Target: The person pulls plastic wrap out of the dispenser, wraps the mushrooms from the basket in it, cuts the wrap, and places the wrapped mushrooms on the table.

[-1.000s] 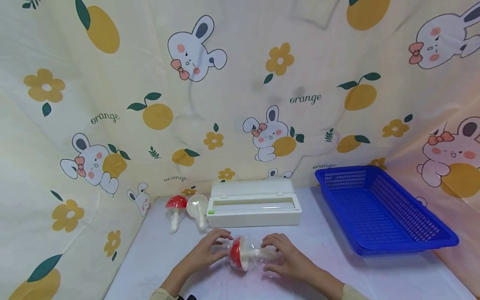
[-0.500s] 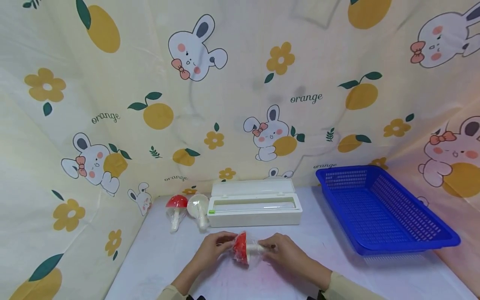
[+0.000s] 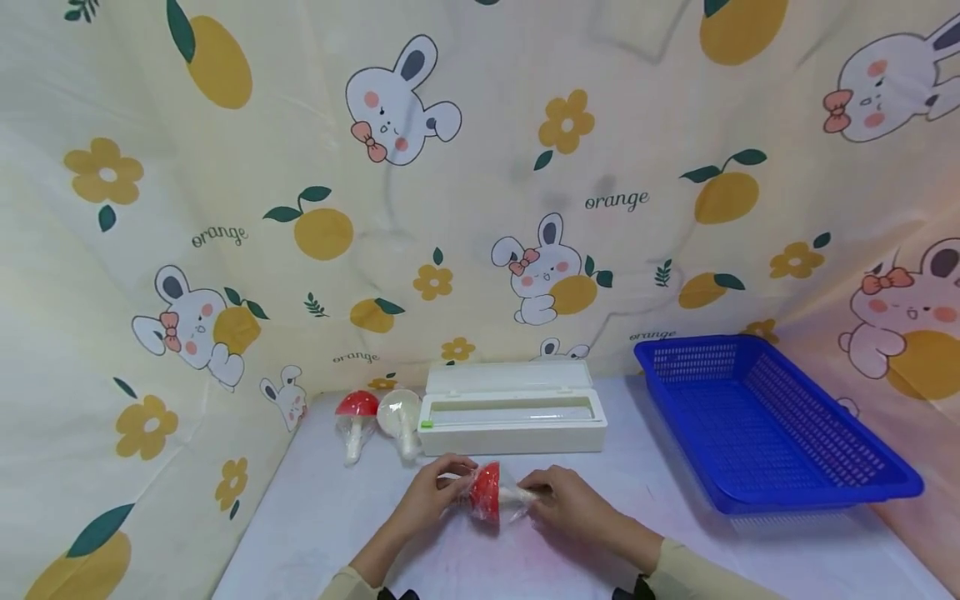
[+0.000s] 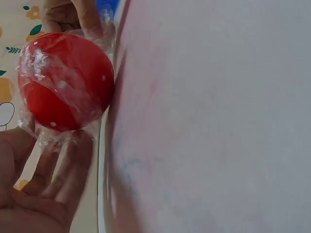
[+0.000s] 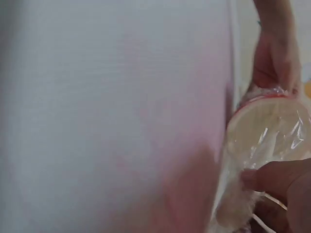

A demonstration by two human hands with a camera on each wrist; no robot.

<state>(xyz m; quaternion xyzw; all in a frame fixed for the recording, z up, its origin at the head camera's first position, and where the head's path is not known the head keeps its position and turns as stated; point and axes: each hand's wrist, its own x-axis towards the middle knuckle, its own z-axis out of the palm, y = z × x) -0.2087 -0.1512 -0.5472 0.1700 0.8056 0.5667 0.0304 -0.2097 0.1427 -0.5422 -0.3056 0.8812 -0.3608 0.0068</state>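
A toy mushroom (image 3: 488, 493) with a red cap and pale stem lies sideways between both hands, wrapped in clear plastic film. My left hand (image 3: 429, 495) holds it at the cap end, thumb and fingers at the wrapped cap. The left wrist view shows the white-dotted cap (image 4: 65, 82) close up, with loose film around its edge. With thumb and fingers, my right hand (image 3: 568, 502) pinches the film-covered stem. In the right wrist view the cap's pale underside (image 5: 267, 126) shows through creased film, and the right thumb (image 5: 277, 177) presses on the wrap.
Behind the hands stands a white cling film box (image 3: 512, 435), lid raised, a roll inside. To its left lie a red-capped wrapped mushroom (image 3: 356, 421) and a pale one (image 3: 402, 421). A blue plastic basket (image 3: 765, 433) sits at the right of the white table (image 3: 300, 533).
The right hand has closed in on the stem and now pinches it. The left fingers have drawn in at the cap. The mushroom has shifted slightly, its cap more upright.
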